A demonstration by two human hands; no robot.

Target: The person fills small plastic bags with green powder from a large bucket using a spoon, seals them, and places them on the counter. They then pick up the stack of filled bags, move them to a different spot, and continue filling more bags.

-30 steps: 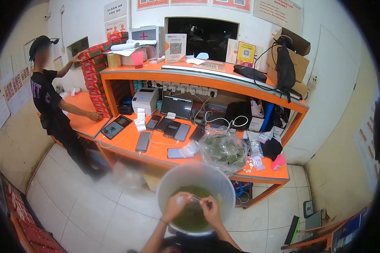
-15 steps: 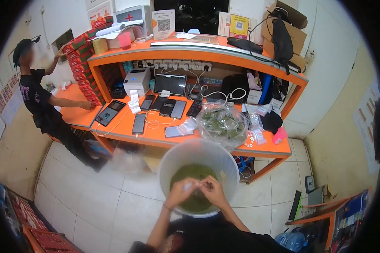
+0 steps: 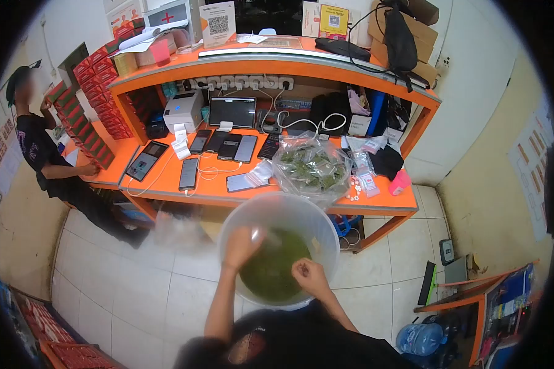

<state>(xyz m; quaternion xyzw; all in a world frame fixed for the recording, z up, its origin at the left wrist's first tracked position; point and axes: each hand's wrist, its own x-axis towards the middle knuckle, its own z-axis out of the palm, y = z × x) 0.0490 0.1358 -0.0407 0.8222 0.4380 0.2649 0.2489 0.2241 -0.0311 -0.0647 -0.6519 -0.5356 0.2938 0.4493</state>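
A large whitish translucent tub (image 3: 330, 237) stands before me, with a green mass (image 3: 276, 270) in its bottom. Over the tub's left side is my left hand (image 3: 242, 247), smeared by motion; something pale and shiny shows at its fingertips, too blurred to name. My right hand (image 3: 312, 277) hangs over the right side of the green mass. Its fingers are pinched together, and what they hold, if anything, is too small to make out. Just beyond the tub, a clear plastic bag (image 3: 312, 169) with green contents lies on the orange desk (image 3: 218, 175).
Several phones (image 3: 189, 174), a tablet (image 3: 148, 161), a laptop (image 3: 232, 113) and a label printer (image 3: 183, 111) crowd the desk among white cables. Small plastic packets and a pink cup (image 3: 399, 182) lie at right. Another person (image 3: 43, 144) stands left, holding a stack of red-green boxes (image 3: 80, 126).
My hands, together over the tub before, have parted: the left moved up and left, the right stayed low. The other person has pulled a stack of boxes away from the shelf, tilting it.
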